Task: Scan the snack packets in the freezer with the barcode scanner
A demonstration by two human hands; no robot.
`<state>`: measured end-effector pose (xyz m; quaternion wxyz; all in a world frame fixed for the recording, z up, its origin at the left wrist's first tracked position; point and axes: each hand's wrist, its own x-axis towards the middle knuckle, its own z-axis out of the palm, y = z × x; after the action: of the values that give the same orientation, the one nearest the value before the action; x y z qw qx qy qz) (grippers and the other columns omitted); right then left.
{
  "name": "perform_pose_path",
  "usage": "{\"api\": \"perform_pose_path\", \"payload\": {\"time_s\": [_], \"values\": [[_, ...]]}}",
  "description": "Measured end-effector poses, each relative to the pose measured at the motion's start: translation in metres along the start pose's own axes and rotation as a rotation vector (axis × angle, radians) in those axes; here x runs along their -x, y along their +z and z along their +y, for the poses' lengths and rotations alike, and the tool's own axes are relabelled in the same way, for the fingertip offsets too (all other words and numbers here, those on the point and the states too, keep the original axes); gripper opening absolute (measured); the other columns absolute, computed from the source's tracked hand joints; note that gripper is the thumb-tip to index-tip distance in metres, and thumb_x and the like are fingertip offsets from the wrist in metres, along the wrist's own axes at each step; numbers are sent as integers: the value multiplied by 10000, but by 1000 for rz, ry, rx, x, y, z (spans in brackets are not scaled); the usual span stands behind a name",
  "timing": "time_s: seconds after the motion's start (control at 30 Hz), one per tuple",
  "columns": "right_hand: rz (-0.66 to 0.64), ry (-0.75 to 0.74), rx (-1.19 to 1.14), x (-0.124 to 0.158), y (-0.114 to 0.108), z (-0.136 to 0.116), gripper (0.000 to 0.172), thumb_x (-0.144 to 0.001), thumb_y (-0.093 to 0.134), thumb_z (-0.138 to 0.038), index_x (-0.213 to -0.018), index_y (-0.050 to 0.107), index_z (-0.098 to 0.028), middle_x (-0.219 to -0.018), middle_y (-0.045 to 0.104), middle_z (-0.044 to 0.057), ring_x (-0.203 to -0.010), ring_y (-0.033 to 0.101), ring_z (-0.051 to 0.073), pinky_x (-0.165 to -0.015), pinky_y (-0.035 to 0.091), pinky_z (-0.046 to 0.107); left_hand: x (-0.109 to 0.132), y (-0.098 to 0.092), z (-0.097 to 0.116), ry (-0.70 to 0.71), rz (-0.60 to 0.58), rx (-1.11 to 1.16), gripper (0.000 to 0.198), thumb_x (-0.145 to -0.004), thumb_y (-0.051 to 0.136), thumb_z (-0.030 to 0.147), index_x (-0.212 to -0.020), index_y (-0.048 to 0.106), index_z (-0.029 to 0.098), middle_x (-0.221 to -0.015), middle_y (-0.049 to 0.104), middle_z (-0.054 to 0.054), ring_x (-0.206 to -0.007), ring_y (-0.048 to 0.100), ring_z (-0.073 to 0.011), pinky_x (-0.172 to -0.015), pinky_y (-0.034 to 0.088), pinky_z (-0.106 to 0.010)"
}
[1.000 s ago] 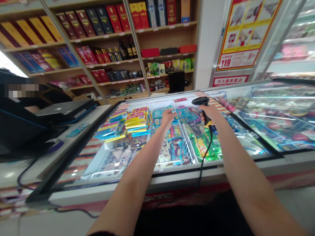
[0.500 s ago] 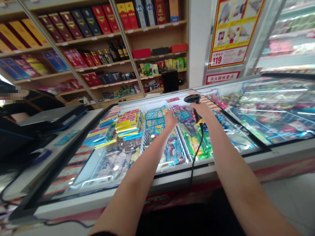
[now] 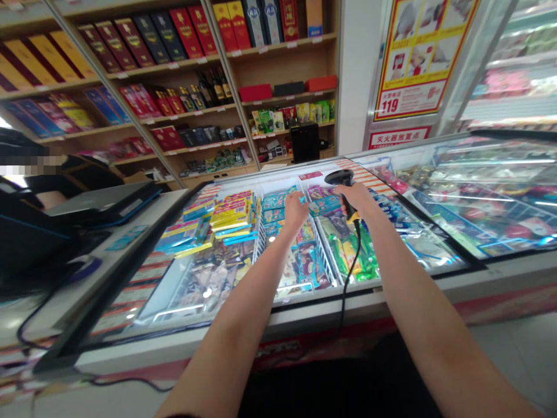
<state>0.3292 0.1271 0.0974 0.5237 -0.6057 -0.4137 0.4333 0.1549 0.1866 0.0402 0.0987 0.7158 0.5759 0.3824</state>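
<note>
My left hand (image 3: 296, 212) reaches into an open chest freezer and pinches the edge of a blue ice-cream packet (image 3: 324, 205), which lies between my hands. My right hand (image 3: 359, 200) is wrapped around the grip of a black handheld barcode scanner (image 3: 343, 188) with a yellow collar. Its head sits just above the packet. A black coiled cable (image 3: 350, 273) hangs from the scanner's base down past the freezer's front edge.
The freezer (image 3: 209, 290) holds colourful ice-cream packets in wire-divided bins. A glass-topped freezer (image 3: 491, 197) adjoins it at right. At left, a laptop (image 3: 102, 203) sits on a counter. Shelves of boxed liquor stand behind.
The scene sits further left than a second ago, so my head has turned slightly. My hands have drawn a little closer together over the same bin.
</note>
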Motion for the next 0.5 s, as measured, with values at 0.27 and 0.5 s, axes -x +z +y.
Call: {"api": "perform_pose_path", "payload": {"time_s": [0.27, 0.5], "values": [[-107, 29, 60, 11, 26, 4, 219, -805, 688, -240, -657, 535, -188, -423, 509, 6, -332, 465, 141, -328, 395, 254, 4, -49, -41, -154, 37, -228, 354, -830, 606, 216, -1180, 627, 170, -1234, 629, -168, -1191, 578, -300, -1045, 412, -390], [-288, 58, 72, 27, 51, 13, 282, -804, 688, -254, -603, 502, -187, -443, 515, 14, -336, 460, 122, -332, 386, 236, 17, -68, -48, -158, -100, -392, 389, -879, 557, 264, -1217, 588, 75, -1164, 650, -248, -1174, 595, -349, -979, 452, -387]]}}
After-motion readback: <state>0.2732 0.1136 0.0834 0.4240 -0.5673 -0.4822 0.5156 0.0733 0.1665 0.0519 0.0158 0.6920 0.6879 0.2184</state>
